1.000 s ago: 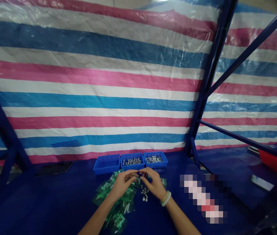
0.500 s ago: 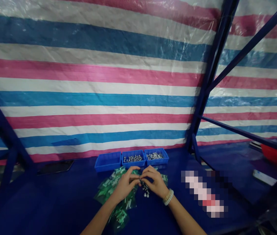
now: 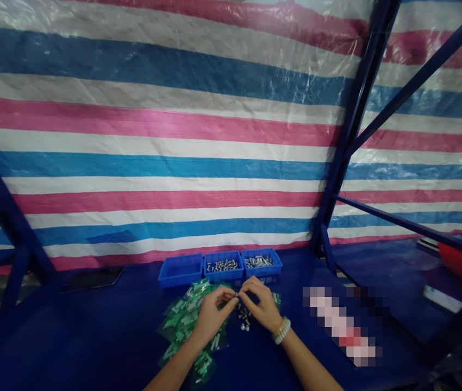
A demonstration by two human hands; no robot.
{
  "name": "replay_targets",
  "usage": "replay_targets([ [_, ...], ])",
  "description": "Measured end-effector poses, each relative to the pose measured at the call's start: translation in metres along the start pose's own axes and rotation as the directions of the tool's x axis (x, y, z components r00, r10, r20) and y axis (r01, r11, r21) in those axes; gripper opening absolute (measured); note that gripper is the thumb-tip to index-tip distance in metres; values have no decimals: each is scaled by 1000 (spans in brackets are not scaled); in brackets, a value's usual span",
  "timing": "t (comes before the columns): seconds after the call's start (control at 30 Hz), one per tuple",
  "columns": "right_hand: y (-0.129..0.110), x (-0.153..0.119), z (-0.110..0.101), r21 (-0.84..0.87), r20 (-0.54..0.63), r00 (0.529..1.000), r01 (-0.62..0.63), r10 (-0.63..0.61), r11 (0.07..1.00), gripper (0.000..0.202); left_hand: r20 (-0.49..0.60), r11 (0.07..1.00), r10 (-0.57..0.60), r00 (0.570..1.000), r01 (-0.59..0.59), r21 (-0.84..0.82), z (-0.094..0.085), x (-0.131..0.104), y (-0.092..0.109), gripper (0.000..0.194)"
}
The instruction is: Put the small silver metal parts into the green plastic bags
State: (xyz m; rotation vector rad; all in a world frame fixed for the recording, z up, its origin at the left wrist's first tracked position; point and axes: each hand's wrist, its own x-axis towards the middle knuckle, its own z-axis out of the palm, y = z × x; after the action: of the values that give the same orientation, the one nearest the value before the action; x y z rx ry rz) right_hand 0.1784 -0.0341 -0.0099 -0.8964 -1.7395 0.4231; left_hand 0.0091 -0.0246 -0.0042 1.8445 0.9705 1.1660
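Note:
My left hand (image 3: 213,314) and my right hand (image 3: 262,307) meet tip to tip above the blue table. Their thumbs and forefingers pinch a small metal piece (image 3: 237,295), mostly covered by the fingertips and too small to name. Just below lie several loose silvery screws (image 3: 244,315) with round heads. Under and beside my left hand spreads a pile of small clear bags with green-and-white contents (image 3: 184,312). A light beaded bracelet (image 3: 282,330) circles my right wrist.
Three blue bins stand in a row behind my hands: a left bin (image 3: 180,279), a middle bin (image 3: 223,276) and a right bin (image 3: 269,270); the latter two hold small metal parts. A dark flat phone-like object (image 3: 94,278) lies left. Blue metal posts (image 3: 339,163) frame the table (image 3: 104,336).
My left fingers have curled in and closed more tightly around the pinch point. Both hands stay in nearly the same place, with the view shifting slightly.

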Motion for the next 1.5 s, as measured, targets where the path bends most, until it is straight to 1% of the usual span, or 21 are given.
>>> replay_targets([
  [0.1,3,-1,4,71,43,998,-37,34,997,20,-64,994,65,996,-59,92,0,-1,0,11],
  [0.17,6,-1,8,114,81,996,-43,34,993,18,-93,981,124,988,-108,162,-1,-3,1,10],
  [0.23,10,-2,10,152,106,994,-45,29,987,15,-100,961,190,977,-164,224,-2,-4,4,10],
  [0.3,14,-3,11,187,107,994,-57,37,981,13,-86,937,253,964,-222,272,-3,0,6,11],
  [0.37,17,-3,9,212,84,995,-77,61,974,18,-64,911,305,950,-271,310,-6,13,8,11],
  [0.47,23,0,2,222,29,993,-120,116,968,27,-62,879,350,935,-305,366,-14,46,4,10],
  [0.57,29,2,-5,206,-34,985,-156,167,966,25,-77,857,354,932,-291,425,-22,81,-9,9],
  [0.63,34,3,-8,185,-80,979,-169,186,968,22,-52,840,343,938,-282,463,-26,94,-19,5],
  [0.67,36,3,-10,172,-106,976,-172,191,970,22,-33,831,336,941,-279,481,-28,95,-23,6],
  [0.7,38,2,-10,156,-133,972,-173,194,973,21,-13,821,328,944,-278,498,-29,93,-26,8],
  [0.77,42,2,-11,119,-190,963,-169,189,978,20,30,802,315,949,-283,526,-29,81,-29,8],
  [0.87,45,2,-13,48,-259,953,-148,155,988,18,144,775,298,943,-328,540,-25,54,-22,10],
  [0.93,45,1,-13,-7,-283,952,-122,115,993,18,256,759,283,924,-379,528,-20,35,-13,11],
  [1.0,46,1,-13,-64,-293,954,-89,66,994,19,365,745,262,893,-428,512,-14,19,-4,8],
  [1.1,48,0,-14,-147,-286,958,-35,-8,989,21,460,726,228,858,-464,507,-4,1,5,10],
  [1.2,50,1,-15,-223,-271,961,0,-62,975,22,487,712,200,850,-468,524,2,-9,7,12],
  [1.3,51,2,-17,-294,-259,962,3,-83,956,22,487,706,190,852,-464,535,6,-12,5,10],
  [1.4,52,3,-19,-365,-243,968,-26,-68,931,23,483,710,198,853,-465,529,7,-11,1,6],
  [1.5,52,4,-22,-445,-231,973,-88,-19,891,23,461,717,225,859,-466,518,8,-9,-1,6],
])
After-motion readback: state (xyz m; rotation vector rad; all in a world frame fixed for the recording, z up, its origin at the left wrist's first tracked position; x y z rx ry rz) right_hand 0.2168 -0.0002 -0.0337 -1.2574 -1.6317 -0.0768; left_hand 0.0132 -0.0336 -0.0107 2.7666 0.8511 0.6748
